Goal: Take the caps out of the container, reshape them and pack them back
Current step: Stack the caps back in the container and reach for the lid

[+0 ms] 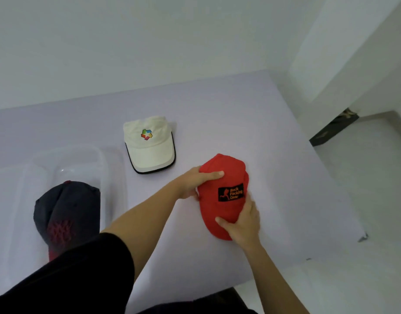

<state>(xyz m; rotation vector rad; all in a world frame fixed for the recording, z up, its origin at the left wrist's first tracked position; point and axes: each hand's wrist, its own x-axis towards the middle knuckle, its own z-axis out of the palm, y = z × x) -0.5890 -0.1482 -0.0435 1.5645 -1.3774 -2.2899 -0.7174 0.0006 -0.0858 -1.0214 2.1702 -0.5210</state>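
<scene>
Three caps show in the head view, spread over a pale lilac surface; the red cap lies at the right, near the middle of the surface, with a black patch lettered in orange on its front; both hands are on it. The left hand grips the cap's left side, with one digit laid flat across the crown; the right hand holds the near right part, its thumb pressed on the red fabric and its fingers wrapped round the right edge, so the two hands sit apart with the cap clamped between them. The left arm reaches in from the near left, out of a black sleeve.

The white cap rests on the surface farther off and to the left of the red one, apart from it; it carries a multicoloured logo and a dark-trimmed brim that points toward the near side. Just left of it stands the clear plastic container; the dark cap, navy with a red pattern, lies in its near part. White walls rise behind the surface, and a pale floor shows at the right.
</scene>
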